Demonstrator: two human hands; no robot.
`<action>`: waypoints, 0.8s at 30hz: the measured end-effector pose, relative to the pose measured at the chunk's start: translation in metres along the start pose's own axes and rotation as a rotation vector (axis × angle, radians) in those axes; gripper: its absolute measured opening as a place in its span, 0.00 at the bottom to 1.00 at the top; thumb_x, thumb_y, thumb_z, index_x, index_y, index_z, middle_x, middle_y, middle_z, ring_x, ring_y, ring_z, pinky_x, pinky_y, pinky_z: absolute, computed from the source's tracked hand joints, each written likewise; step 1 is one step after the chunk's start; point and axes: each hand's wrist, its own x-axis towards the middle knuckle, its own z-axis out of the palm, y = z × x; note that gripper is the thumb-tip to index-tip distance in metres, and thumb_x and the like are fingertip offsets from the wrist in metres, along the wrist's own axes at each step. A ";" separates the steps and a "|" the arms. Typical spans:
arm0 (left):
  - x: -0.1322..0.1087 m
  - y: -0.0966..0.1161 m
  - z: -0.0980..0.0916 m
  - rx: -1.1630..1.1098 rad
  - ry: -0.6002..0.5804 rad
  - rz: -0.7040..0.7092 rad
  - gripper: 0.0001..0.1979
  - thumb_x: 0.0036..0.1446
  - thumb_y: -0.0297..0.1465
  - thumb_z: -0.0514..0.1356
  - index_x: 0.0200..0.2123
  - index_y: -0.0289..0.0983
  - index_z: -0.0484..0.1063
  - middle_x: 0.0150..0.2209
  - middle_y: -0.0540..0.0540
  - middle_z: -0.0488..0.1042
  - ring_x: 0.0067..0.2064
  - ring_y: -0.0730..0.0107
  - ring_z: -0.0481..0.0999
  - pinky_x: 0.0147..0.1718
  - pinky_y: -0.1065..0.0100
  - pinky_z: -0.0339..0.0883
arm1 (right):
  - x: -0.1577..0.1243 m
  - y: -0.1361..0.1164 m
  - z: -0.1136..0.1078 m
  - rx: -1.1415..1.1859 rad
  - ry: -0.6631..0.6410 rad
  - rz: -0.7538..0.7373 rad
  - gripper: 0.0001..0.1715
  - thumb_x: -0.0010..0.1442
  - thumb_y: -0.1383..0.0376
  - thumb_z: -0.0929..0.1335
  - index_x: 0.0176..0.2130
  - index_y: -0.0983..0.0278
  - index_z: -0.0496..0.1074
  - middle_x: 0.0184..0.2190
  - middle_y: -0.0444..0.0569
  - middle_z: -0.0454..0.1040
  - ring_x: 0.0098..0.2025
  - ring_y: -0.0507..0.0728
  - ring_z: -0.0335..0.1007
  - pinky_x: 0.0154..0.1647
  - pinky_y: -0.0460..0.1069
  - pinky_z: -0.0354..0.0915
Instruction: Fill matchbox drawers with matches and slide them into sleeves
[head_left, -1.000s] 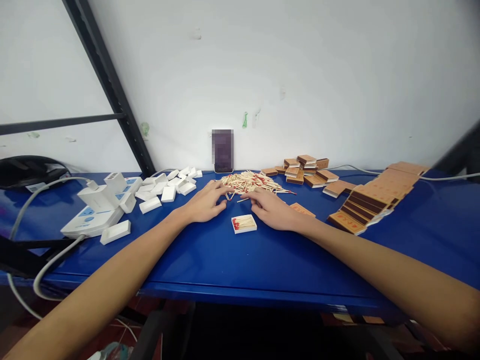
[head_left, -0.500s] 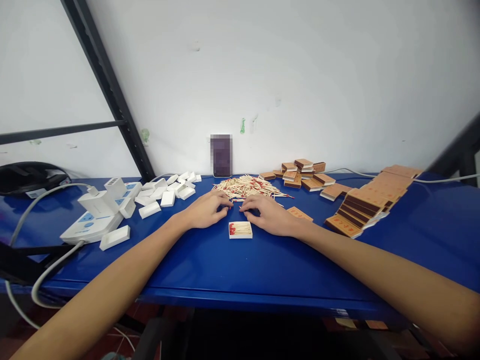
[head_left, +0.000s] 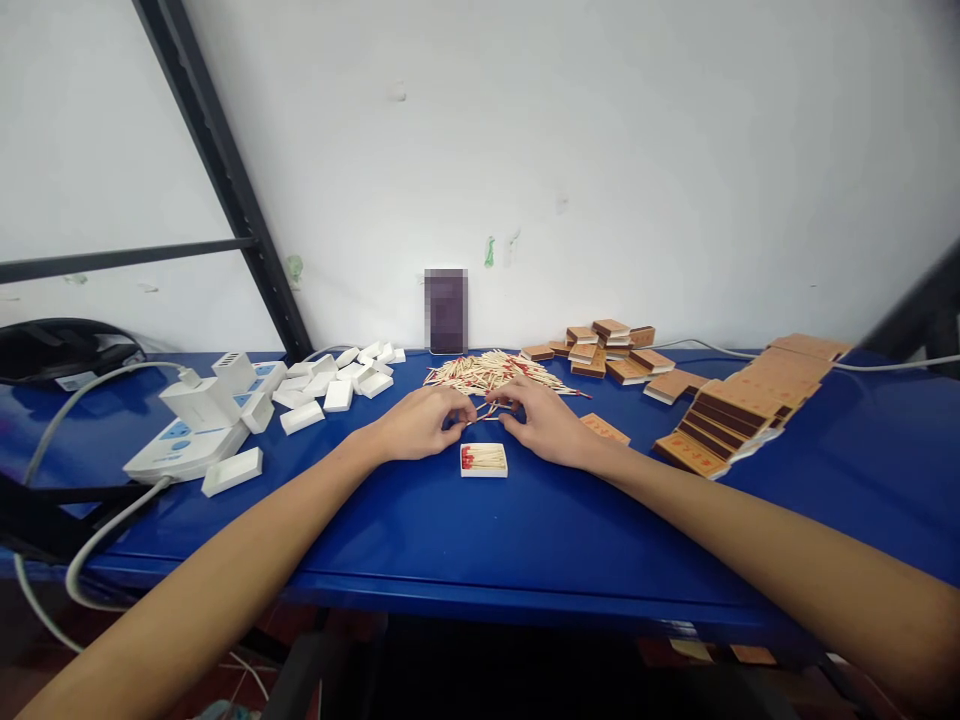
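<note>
In the head view, several loose matches [head_left: 490, 411] span the gap between my two hands, just in front of a large match pile [head_left: 499, 370]. My left hand [head_left: 427, 420] is closed, thumb and fingers pinching the left ends of these matches. From the other side, my right hand [head_left: 544, 422] closes its thumb and fingers around their right ends. Nearer to me, a white matchbox tray [head_left: 484, 474] lies on the blue table, partly filled with matches, red heads to the left. Neither hand touches it.
White empty trays [head_left: 337, 397] lie scattered at left, beside a power strip [head_left: 180, 450] with chargers. Brown matchbox sleeves [head_left: 701, 455] form an overlapping row at right. Closed matchboxes [head_left: 628, 370] are heaped behind. A blurred dark panel [head_left: 448, 312] leans on the wall.
My hands have drawn slightly back from the pile's front edge, and matches now show between my fingertips. The filled tray stays in place; the whole view has shifted a little.
</note>
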 end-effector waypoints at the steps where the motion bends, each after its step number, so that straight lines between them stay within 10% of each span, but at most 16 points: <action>1: 0.000 0.000 0.001 -0.005 0.002 0.001 0.09 0.54 0.23 0.54 0.37 0.36 0.73 0.34 0.48 0.76 0.35 0.70 0.73 0.37 0.69 0.65 | 0.000 0.001 0.001 -0.023 0.006 0.015 0.19 0.57 0.72 0.65 0.49 0.66 0.72 0.42 0.54 0.71 0.44 0.58 0.68 0.46 0.54 0.64; 24: 0.004 -0.002 0.008 -0.063 0.042 -0.024 0.13 0.55 0.24 0.54 0.43 0.37 0.72 0.33 0.49 0.76 0.34 0.70 0.74 0.35 0.70 0.66 | 0.002 -0.005 -0.002 -0.042 -0.058 0.037 0.11 0.58 0.72 0.66 0.38 0.65 0.78 0.33 0.50 0.72 0.37 0.56 0.67 0.41 0.51 0.62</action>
